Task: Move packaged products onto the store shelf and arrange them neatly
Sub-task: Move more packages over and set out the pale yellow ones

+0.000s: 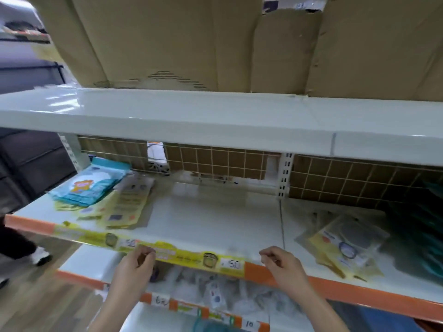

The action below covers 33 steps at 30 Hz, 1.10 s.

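Both my hands are empty, fingers loosely curled: left hand (137,262) and right hand (279,262) at the shelf (215,219) front edge, lower centre. Yellow packets (124,207) lie messy centre-left, more packets (345,245) right; middle bare, arranging mostly undone.

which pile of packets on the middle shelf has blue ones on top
The pile at the shelf's far left: light blue packets lie on top of yellow ones. The pile at the right shows only yellow and clear packets.
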Each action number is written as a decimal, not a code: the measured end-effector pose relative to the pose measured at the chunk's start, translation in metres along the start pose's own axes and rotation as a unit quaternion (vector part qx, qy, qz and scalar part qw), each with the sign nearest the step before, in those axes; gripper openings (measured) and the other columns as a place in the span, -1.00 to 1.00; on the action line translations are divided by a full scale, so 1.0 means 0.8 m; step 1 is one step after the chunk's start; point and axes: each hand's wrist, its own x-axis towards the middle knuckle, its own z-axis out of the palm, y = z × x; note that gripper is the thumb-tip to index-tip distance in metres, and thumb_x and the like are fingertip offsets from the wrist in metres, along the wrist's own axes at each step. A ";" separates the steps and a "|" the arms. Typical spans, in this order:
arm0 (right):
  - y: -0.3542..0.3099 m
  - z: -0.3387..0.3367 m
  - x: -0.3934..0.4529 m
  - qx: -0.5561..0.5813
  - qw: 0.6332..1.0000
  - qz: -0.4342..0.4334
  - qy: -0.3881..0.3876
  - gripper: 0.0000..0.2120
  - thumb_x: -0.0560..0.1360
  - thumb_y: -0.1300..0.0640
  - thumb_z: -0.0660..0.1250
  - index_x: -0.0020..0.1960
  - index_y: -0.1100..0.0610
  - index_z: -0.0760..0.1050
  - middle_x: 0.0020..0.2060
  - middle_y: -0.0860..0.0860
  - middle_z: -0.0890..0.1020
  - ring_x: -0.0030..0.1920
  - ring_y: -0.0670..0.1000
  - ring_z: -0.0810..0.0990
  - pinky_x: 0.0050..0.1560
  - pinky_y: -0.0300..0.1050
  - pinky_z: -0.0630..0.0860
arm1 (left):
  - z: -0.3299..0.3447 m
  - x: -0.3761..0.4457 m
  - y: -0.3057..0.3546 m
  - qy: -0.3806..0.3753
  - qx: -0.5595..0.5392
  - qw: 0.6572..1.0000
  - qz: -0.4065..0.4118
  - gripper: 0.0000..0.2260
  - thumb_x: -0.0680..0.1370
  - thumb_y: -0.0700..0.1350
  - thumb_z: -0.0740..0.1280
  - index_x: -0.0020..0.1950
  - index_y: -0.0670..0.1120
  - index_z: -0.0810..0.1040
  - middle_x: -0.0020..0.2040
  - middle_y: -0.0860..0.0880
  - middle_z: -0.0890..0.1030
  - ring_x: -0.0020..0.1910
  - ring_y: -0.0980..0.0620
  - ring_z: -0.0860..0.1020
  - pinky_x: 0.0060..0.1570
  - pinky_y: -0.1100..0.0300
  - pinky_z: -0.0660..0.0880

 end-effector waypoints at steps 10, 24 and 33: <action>-0.079 0.127 0.026 -0.007 0.998 0.005 -0.063 -0.90 0.53 0.14 0.33 -0.07 -0.01 0.60 -0.16 -0.10 0.66 -0.14 -0.18 0.60 -0.09 -0.34 0.49 | -0.090 0.061 -0.062 -0.007 -0.042 0.998 -0.053 -0.88 0.45 -0.02 0.30 -0.18 -0.04 0.58 -0.28 -0.04 0.65 -0.17 -0.11 0.58 -0.10 -0.05 0.48; -0.145 0.200 0.124 -0.035 0.988 -0.058 -0.137 -0.82 0.53 0.12 0.32 -0.17 -0.15 0.52 -0.23 -0.06 0.65 -0.26 -0.11 0.62 -0.05 -0.16 0.53 | -0.126 0.137 -0.079 0.066 -0.063 0.991 -0.101 -0.87 0.56 -0.18 0.27 -0.12 -0.01 0.59 -0.21 -0.01 0.65 -0.12 -0.06 0.57 -0.01 -0.05 0.53; -0.198 0.256 0.159 -0.040 0.990 -0.046 -0.128 -0.88 0.56 0.05 0.28 -0.13 -0.14 0.50 -0.15 -0.10 0.61 -0.11 -0.08 0.63 -0.13 -0.23 0.47 | -0.154 0.236 -0.090 0.039 -0.035 0.997 -0.048 -0.86 0.58 -0.14 0.24 -0.13 0.03 0.53 -0.19 -0.03 0.64 -0.13 -0.09 0.57 -0.07 -0.04 0.51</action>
